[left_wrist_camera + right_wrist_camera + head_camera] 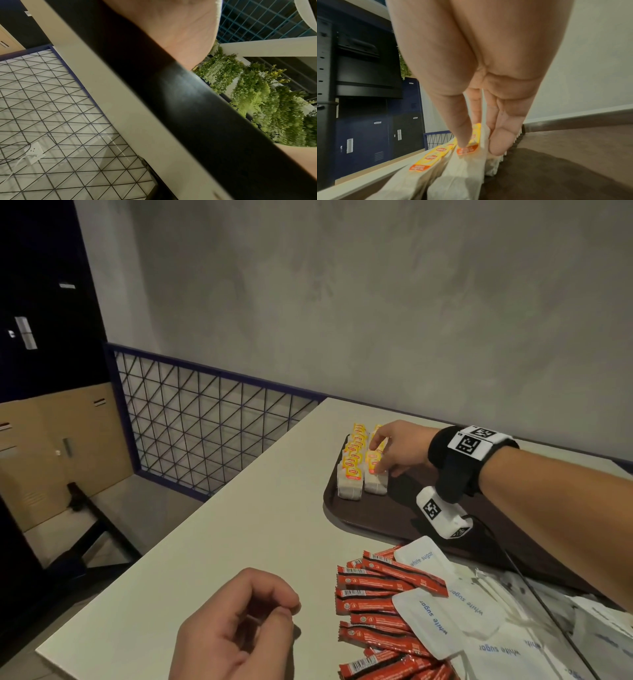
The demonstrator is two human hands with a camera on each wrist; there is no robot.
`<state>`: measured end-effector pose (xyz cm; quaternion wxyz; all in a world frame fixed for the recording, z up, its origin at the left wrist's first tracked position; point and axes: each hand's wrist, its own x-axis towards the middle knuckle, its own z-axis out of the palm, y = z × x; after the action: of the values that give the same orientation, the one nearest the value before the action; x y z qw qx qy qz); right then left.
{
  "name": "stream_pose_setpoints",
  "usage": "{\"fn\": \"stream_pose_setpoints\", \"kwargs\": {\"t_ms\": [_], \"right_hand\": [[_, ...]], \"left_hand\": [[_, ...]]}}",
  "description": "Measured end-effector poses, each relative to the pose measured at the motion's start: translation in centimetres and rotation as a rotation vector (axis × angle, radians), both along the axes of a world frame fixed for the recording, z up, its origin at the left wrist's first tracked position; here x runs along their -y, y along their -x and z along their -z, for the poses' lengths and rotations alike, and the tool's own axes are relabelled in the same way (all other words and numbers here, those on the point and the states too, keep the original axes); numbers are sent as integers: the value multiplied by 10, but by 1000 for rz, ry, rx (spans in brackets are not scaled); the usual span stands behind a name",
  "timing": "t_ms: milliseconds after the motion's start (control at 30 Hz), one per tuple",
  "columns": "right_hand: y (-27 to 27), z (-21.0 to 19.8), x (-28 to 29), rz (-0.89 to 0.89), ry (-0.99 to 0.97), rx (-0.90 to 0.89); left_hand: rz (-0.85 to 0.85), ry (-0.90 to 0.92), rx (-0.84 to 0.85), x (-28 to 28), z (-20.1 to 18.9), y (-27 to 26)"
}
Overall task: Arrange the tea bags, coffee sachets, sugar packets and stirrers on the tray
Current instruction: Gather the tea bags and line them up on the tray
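Two rows of tea bags [363, 462] are already standing at the far left corner of the brown tray [370, 515], and the rest of the tray is waiting bare. The coffee sachets [376, 604] and sugar packets [431, 621] are lying in a pile on the near table [239, 508]; stirrers I cannot make out. The right hand [397, 450] is pinching the right row between thumb and fingers [462, 129], probably straightening it. The left hand [236, 628] is resting near, loosely curled, holding nothing.
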<state>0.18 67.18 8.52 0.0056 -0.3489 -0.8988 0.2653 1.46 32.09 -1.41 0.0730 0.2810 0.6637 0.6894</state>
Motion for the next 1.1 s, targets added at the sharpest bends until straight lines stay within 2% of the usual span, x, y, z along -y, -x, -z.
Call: {"fn": "stream_pose_setpoints", "kwargs": {"t_ms": [133, 233, 367, 767, 833, 900, 967, 1033, 1100], "right_hand": [[-5, -4, 0, 78, -6, -59], [-15, -5, 4, 139, 126, -109], [-23, 8, 14, 139, 263, -47], [-8, 12, 17, 146, 232, -29], [-10, 9, 16, 147, 133, -30], [-12, 5, 15, 156, 3, -110], [-11, 2, 18, 134, -31, -188], [-10, 1, 24, 67, 8, -156], [-7, -1, 31, 22, 44, -36]], "left_hand": [[0, -4, 8, 0, -1, -1], [-6, -2, -5, 0, -1, -2], [-14, 10, -29, 0, 0, -3], [-23, 23, -24, 0, 0, -3], [-20, 23, -17, 0, -1, -4], [-21, 21, -18, 1, -1, -4], [-23, 20, -18, 1, -1, -4], [-26, 18, -24, 0, 1, -4], [-37, 12, -36, 0, 2, -5]]}}
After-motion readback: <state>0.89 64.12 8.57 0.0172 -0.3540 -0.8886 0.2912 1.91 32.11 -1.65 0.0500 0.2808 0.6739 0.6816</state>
